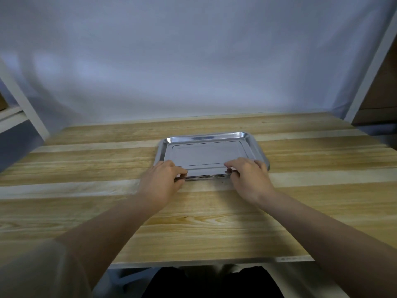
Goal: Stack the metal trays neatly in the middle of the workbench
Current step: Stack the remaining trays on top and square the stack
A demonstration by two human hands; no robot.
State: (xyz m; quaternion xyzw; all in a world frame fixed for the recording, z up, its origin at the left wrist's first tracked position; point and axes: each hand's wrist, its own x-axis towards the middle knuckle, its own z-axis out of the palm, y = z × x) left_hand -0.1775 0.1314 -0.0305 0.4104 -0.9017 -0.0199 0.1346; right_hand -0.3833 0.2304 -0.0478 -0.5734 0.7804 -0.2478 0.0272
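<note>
No writing is readable on the stack of metal trays (211, 154), which lies near the middle of the wooden workbench (86, 168). The left hand (160, 181) and right hand (249, 179) reach forward, fingers curled, probably pinching its near edge at both corners.

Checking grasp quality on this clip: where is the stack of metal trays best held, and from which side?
Probably by the near rim, one hand towards each near corner, coming from the person's side. The stack of metal trays lies flat on the workbench, and its layered near edge faces the person. The left hand and right hand already rest there, thumbs at the stacked rims.
</note>
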